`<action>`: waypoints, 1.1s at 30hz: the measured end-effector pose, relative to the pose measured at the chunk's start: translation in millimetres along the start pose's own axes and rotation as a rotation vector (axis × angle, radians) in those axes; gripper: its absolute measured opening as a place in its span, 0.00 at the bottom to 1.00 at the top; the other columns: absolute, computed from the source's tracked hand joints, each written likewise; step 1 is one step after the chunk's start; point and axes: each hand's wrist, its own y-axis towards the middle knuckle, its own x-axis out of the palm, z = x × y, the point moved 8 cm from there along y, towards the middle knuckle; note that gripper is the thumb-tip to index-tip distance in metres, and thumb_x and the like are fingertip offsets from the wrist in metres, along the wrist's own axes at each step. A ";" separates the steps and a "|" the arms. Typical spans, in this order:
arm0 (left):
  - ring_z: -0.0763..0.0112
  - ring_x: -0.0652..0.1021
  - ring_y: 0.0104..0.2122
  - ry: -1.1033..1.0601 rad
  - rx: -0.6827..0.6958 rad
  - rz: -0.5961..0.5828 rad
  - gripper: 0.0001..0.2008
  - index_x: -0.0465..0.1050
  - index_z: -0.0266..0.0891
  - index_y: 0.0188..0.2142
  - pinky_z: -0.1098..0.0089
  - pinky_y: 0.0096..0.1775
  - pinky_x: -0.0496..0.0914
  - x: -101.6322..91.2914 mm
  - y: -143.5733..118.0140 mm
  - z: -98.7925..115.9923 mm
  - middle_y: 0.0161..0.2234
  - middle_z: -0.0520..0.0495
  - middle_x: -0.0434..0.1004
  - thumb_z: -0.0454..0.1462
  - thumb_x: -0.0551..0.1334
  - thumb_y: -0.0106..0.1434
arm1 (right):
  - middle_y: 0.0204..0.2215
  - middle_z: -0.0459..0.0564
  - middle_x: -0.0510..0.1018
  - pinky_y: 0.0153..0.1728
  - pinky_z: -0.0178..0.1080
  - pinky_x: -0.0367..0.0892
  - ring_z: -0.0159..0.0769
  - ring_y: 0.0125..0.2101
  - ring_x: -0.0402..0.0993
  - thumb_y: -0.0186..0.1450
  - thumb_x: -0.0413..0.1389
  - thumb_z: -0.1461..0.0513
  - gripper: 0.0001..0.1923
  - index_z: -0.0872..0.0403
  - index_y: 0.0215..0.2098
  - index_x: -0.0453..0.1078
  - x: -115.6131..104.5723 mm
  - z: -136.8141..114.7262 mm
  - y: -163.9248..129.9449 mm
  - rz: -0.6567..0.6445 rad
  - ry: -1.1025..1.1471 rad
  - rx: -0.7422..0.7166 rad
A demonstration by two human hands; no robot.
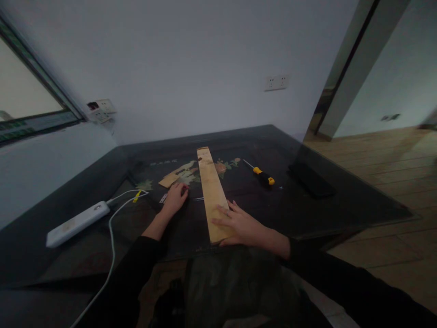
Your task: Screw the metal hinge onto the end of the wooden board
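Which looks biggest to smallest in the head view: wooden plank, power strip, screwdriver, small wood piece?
1. wooden plank, under the right hand
2. power strip, though it lies nearer the camera, which may flatter it
3. screwdriver
4. small wood piece, close to the screwdriver in apparent size; unsure

Pale matt wooden plank (212, 193) on glossy dark tabletop (341, 200), white plastic power strip (77, 223)

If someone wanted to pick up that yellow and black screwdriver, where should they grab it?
Probably by the thick handle, the end nearer the person, coming from above. The screwdriver lies flat on the table, clear of the plank, its thin shaft pointing toward the wall. The right hand, resting on the plank, is closer than the left hand.
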 end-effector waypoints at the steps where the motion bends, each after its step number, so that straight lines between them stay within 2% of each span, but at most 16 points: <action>1: 0.59 0.74 0.41 -0.005 -0.004 0.001 0.06 0.71 0.40 0.38 0.60 0.47 0.69 0.5 0.0 -0.1 0.37 0.43 0.73 0.35 0.57 0.62 | 0.68 0.61 0.55 0.64 0.64 0.44 0.62 0.67 0.46 0.59 0.57 0.39 0.41 0.48 0.65 0.63 -0.7 0.5 2.7 0.000 -0.003 -0.007; 7: 0.59 0.74 0.40 -0.052 -0.015 0.018 0.06 0.70 0.40 0.37 0.60 0.46 0.69 1.3 0.2 1.8 0.36 0.44 0.74 0.35 0.56 0.61 | 0.66 0.63 0.59 0.65 0.59 0.44 0.56 0.66 0.52 0.62 0.57 0.42 0.38 0.50 0.64 0.64 -5.6 2.5 24.6 0.012 -0.028 -0.085; 19: 0.61 0.75 0.38 -0.092 -0.080 0.031 0.07 0.70 0.39 0.38 0.60 0.45 0.71 -4.6 0.9 0.7 0.35 0.44 0.75 0.35 0.56 0.60 | 0.66 0.62 0.59 0.64 0.59 0.47 0.57 0.64 0.56 0.62 0.58 0.43 0.37 0.50 0.64 0.65 1.3 11.4 96.0 0.031 -0.058 -0.117; 25: 0.63 0.76 0.36 -0.125 -0.130 0.035 0.08 0.70 0.38 0.39 0.62 0.44 0.71 -9.1 1.7 -0.7 0.34 0.46 0.75 0.35 0.57 0.59 | 0.67 0.62 0.58 0.64 0.60 0.46 0.57 0.65 0.54 0.62 0.58 0.44 0.37 0.49 0.65 0.63 1.4 11.3 99.2 0.035 -0.069 -0.100; 33: 0.63 0.76 0.37 -0.116 -0.087 0.020 0.10 0.72 0.36 0.40 0.62 0.44 0.71 -8.1 1.7 -1.8 0.37 0.42 0.76 0.34 0.57 0.59 | 0.67 0.63 0.58 0.63 0.59 0.48 0.57 0.65 0.54 0.62 0.58 0.43 0.37 0.50 0.64 0.64 3.3 13.7 96.3 0.054 -0.062 -0.086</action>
